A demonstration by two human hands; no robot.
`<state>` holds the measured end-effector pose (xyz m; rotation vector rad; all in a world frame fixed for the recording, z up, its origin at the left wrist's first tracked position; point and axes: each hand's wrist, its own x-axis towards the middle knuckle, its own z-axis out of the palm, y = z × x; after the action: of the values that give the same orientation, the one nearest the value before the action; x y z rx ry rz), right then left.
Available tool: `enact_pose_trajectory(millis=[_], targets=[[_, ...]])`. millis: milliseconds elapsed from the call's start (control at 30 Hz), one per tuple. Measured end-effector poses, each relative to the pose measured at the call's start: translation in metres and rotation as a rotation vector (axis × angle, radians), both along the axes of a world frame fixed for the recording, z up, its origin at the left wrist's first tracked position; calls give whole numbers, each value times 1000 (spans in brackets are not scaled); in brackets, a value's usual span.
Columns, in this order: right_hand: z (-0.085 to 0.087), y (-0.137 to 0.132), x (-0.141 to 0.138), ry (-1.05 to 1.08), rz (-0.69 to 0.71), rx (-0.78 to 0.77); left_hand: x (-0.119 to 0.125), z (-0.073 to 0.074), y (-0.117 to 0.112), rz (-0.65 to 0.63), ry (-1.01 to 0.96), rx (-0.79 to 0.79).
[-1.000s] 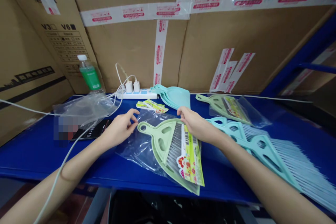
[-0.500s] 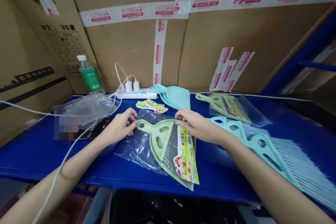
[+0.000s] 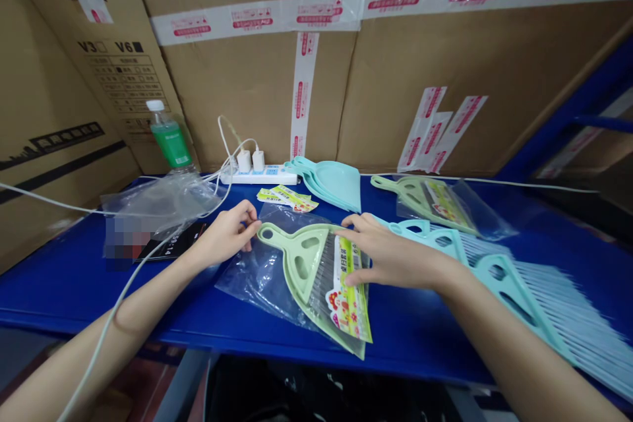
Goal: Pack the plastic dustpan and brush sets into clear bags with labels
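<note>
A light green dustpan-and-brush set (image 3: pixel 304 264) lies on a clear plastic bag (image 3: pixel 247 280), its handle toward the left. Grey bristles show beside the pan, and a yellow-and-white label card (image 3: pixel 350 297) covers their ends. My left hand (image 3: pixel 230 232) is at the handle's tip, thumb and forefinger closed together; whether they pinch the handle or thin plastic, I cannot make out. Over the card's upper right edge rests my right hand (image 3: pixel 386 252), fingers and thumb apart, the thumb touching the card.
Light blue brushes (image 3: pixel 514 297) lie at the right, and blue dustpans (image 3: pixel 336 184) are stacked at the back. Another bagged green set (image 3: pixel 430 201) sits behind. Label cards (image 3: pixel 287 198), a power strip (image 3: pixel 257 176), a bottle (image 3: pixel 171 138), a phone (image 3: pixel 171 244) and cables surround the left side.
My right hand has shifted slightly right and down, its thumb now spread onto the label card. The fingers of my left hand have closed together at the handle's tip.
</note>
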<state>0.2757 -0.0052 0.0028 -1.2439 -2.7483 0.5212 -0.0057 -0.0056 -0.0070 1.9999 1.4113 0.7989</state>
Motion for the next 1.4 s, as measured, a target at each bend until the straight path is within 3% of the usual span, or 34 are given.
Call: enact_pose_trajectory(millis=[300,567,867,1400], targets=[[2,-9,-6,-66,-62,81,1,-3,1,-8,5,-3],[-14,23,1,62,-248,198,1,-1,0,-1,17,-6],[-14,28,-15,101,-288,71,-1,-4,2,7,-42,-133],[-18,34,-11,337,-340,-137,-9,-3,3,8,36,-202]])
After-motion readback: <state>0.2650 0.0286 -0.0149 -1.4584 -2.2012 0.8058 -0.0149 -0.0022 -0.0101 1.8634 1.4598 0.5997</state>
